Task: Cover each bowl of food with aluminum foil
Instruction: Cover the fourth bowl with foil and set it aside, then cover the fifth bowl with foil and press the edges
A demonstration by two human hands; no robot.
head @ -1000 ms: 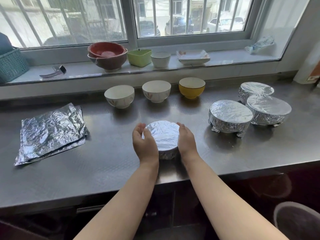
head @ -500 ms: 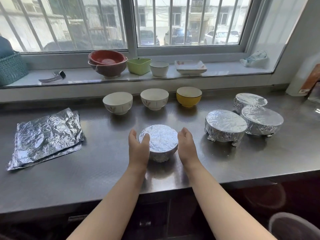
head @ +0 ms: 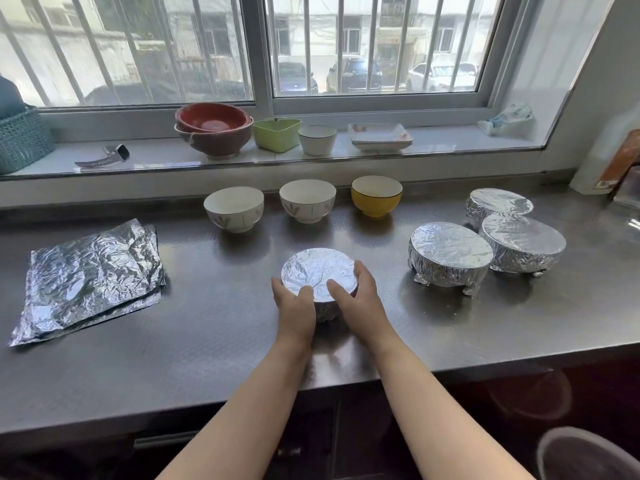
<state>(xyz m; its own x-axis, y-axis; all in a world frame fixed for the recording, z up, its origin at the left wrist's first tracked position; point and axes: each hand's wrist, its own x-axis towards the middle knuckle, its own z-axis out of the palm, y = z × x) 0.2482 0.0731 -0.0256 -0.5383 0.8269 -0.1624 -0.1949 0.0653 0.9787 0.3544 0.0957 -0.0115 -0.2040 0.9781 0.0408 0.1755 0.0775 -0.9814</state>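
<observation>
Both hands (head: 325, 299) clamped on fourth foiled bowl (head: 318, 273) | three wrapped (head: 450, 252) | three bare bowls (head: 307, 199) left

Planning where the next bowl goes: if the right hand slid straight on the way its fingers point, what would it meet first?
Beyond the foil-covered bowl that the right hand grips, probably the middle white bowl; depth is unclear.

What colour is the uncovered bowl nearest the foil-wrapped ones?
Yellow ceramic bowl, dark rim; head view.
</observation>
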